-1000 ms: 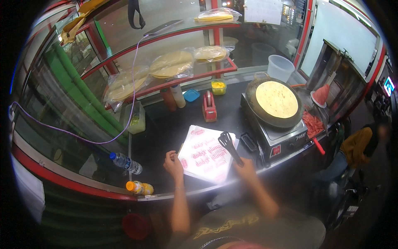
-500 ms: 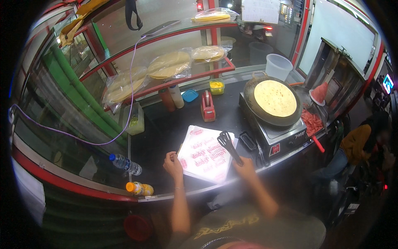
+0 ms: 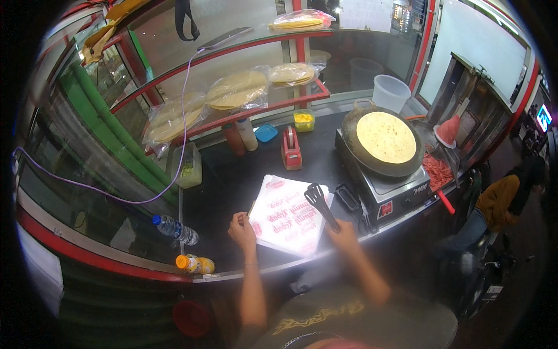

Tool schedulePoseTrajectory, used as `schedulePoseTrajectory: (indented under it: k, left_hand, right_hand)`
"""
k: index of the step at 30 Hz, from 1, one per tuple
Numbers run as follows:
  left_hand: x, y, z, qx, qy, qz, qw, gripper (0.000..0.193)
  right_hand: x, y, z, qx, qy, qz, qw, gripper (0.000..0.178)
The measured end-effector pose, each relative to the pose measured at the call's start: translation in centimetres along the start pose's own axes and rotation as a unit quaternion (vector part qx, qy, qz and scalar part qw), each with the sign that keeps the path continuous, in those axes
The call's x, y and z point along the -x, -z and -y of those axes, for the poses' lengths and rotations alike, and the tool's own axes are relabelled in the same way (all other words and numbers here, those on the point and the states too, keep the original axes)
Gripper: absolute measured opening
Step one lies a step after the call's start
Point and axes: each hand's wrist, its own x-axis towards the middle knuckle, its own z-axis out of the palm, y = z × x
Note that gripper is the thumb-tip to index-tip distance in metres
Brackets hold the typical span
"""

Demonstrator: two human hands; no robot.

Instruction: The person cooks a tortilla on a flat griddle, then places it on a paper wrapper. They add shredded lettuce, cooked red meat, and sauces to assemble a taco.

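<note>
On the dark surface (image 3: 224, 195), in the head view, the stack of printed paper sheets (image 3: 288, 215) lies flat in front of the person, unfolded, and no food is seen on it. The right hand (image 3: 344, 235) has its grip closed around a black slotted utensil (image 3: 321, 206), whose head is held over the right part of the paper. The left hand (image 3: 243, 227) is beside the left edge of the paper with curled fingers; whether its grip pinches the sheet, I cannot tell.

The flatbread (image 3: 386, 138) lies in the dark pan (image 3: 350, 142) on the stove (image 3: 400, 199), to the right. It is laid out whole, with some brown spots; it is not filled, not rolled and not wrapped, so I judge the work is at an early stage. The reddish strips (image 3: 436, 173) beside the stove are apart from the flatbread. Whether the burner is lit is not visible.
</note>
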Motion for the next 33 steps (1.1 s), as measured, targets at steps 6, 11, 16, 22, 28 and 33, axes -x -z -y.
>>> schedulePoseTrajectory:
  k: [6,11,16,22,28,33]
  left_hand:
    - [-0.4,1.0,-1.7,0.024,0.079,0.037,0.996,0.013]
    - [-0.8,1.9,-3.2,0.038,0.104,0.051,0.993,0.013]
    - [-0.6,1.3,-2.3,0.026,0.106,0.057,0.992,0.013]
    - [-0.2,0.5,-0.9,0.001,0.080,0.050,0.996,0.011]
    - [-0.1,-0.1,0.1,0.042,0.102,0.051,0.993,0.013]
    - [-0.2,-1.0,1.6,0.022,0.042,0.037,0.998,0.012]
  right_hand:
    - [-0.2,-0.6,-1.1,-0.001,0.035,-0.021,0.999,0.034]
    - [-0.2,-0.6,-1.3,-0.023,0.008,-0.009,1.000,0.034]
    - [-0.1,-0.3,-0.6,-0.009,0.009,-0.006,1.000,0.034]
    - [-0.2,-0.2,-0.6,-0.004,0.018,0.000,1.000,0.032]
    - [0.5,1.1,2.4,-0.123,0.030,-0.009,0.992,0.038]
    - [1.5,10.9,8.4,-0.115,0.032,-0.108,0.987,0.051]
